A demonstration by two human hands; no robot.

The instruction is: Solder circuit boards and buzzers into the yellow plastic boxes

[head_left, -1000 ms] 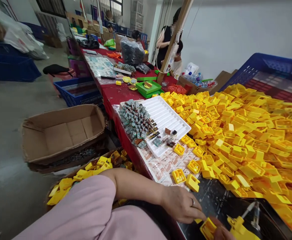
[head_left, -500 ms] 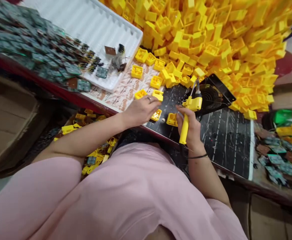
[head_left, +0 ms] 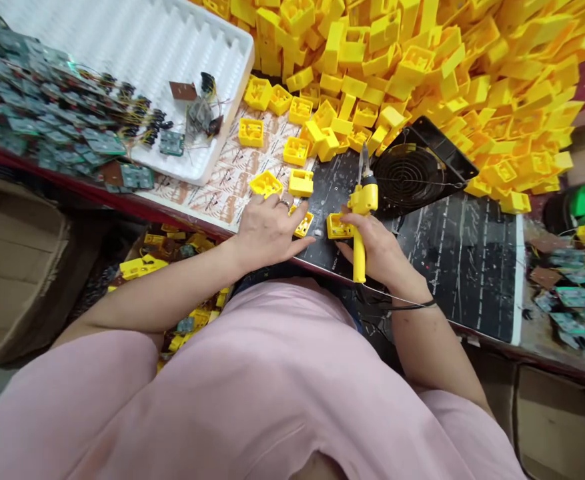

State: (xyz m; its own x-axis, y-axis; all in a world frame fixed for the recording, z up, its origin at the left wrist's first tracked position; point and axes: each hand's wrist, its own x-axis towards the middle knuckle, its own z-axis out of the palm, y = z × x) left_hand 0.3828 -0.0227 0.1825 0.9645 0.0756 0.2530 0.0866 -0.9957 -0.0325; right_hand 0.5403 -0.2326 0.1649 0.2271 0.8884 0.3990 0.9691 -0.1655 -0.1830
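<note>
My right hand (head_left: 379,250) is closed round a yellow soldering gun (head_left: 361,227), its metal tip pointing away from me. Just left of the gun, a small open yellow plastic case (head_left: 337,227) sits by my right thumb and fingertips; whether they touch it I cannot tell. My left hand (head_left: 267,230) rests palm down with thumb and index finger spread, partly covering another yellow case (head_left: 303,225). Beyond its fingers lie a tilted yellow case (head_left: 265,183) and one more yellow case (head_left: 301,181). A thin wire runs from the gun past my right wrist.
A large heap of yellow cases (head_left: 412,60) fills the back. A black fan (head_left: 417,167) lies right of the gun. At left, a white foam tray (head_left: 137,40) adjoins piled green circuit boards (head_left: 47,100). More boards (head_left: 572,293) lie far right. A cardboard box (head_left: 17,267) stands below the table.
My left hand has shifted left and its thumb has spread out. The soldering gun has tipped more upright, and my right hand has come closer to the small case beside it.
</note>
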